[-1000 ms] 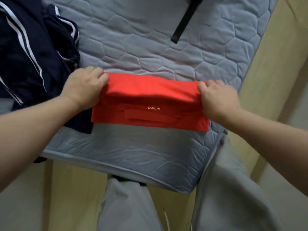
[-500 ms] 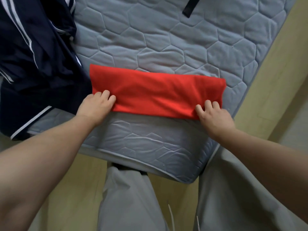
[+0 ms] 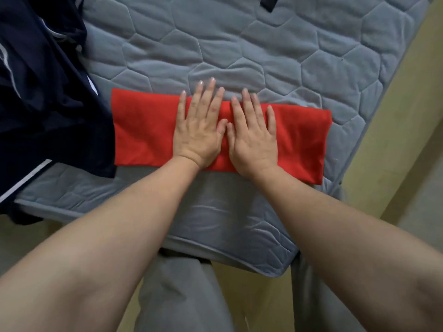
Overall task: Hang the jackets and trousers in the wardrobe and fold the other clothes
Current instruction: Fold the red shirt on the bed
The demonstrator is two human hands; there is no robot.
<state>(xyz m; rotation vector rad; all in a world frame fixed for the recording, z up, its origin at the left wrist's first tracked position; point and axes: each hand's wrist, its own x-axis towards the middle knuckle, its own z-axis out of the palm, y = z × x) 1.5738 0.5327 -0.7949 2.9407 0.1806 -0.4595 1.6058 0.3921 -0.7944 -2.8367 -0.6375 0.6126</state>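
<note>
A person's left hand [image 3: 200, 134] and right hand [image 3: 251, 137] press flat, side by side, on a folded red garment [image 3: 143, 135] lying on a grey quilted mattress [image 3: 263, 56] (dark navy clothing [image 3: 43, 104] is heaped at left).

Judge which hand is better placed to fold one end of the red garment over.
Probably right. Both press flat midway on the red garment, but the right hand faces its free end on mattress; the end by the left hand abuts the navy clothes.

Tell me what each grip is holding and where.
Nothing is held: the left grip and right grip lie flat, fingers straight, pressing the middle of the folded red garment.
</note>
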